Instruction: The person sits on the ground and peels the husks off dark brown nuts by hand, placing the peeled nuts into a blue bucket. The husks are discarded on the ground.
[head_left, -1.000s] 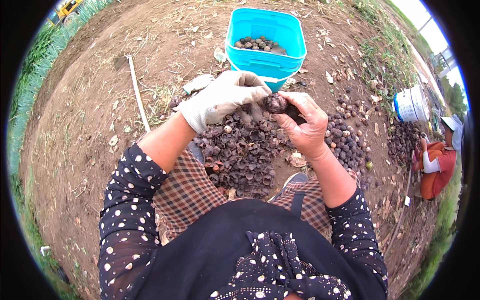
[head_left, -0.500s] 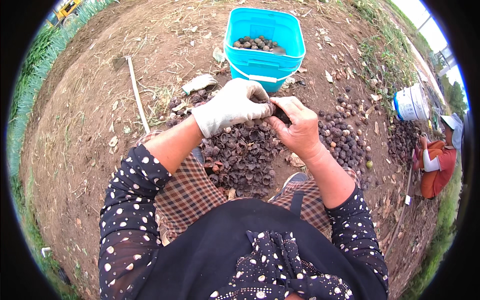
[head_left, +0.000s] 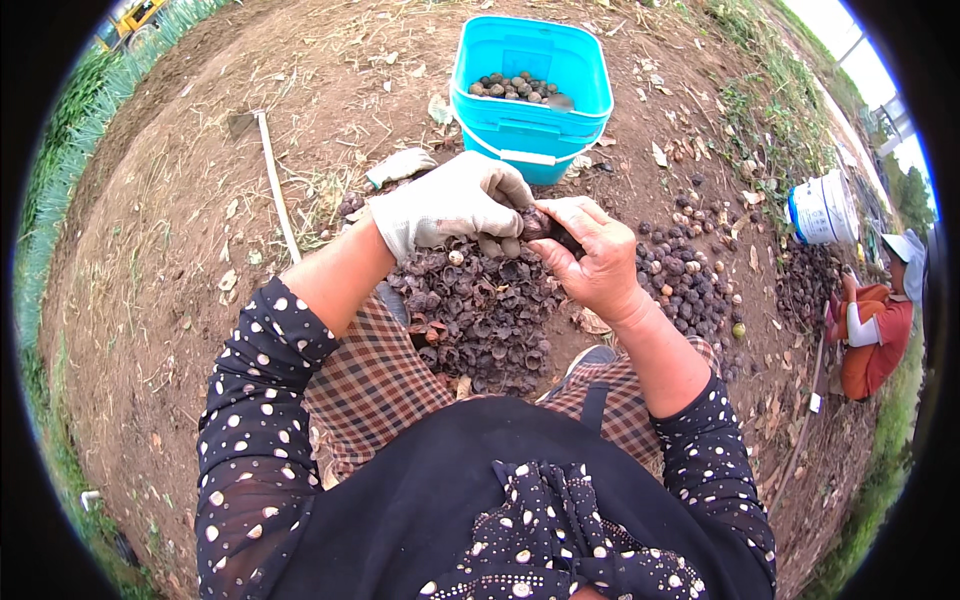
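A dark walnut (head_left: 536, 223), its husk blackened, is held between my two hands above a heap of husks. My left hand (head_left: 452, 205), in a white work glove with soiled fingertips, is closed at the walnut's left side. Bare, my right hand (head_left: 592, 247) grips it from the right with thumb and fingers. The fingers hide part of the walnut. Below lie broken dark husks (head_left: 485, 330) between my knees. To the right is a spread of dark, unhusked walnuts (head_left: 688, 290).
Beyond my hands stands a blue bucket (head_left: 530, 135) with brownish walnuts (head_left: 515, 88) inside. A spare glove (head_left: 400, 167) lies left of it, near a long-handled hoe (head_left: 268, 165). At far right, a person (head_left: 878, 325) squats by a white bucket (head_left: 824, 208) and another dark pile.
My gloved left hand has shifted slightly left, and more of the walnut shows between the hands. My right hand has stayed nearly in place.
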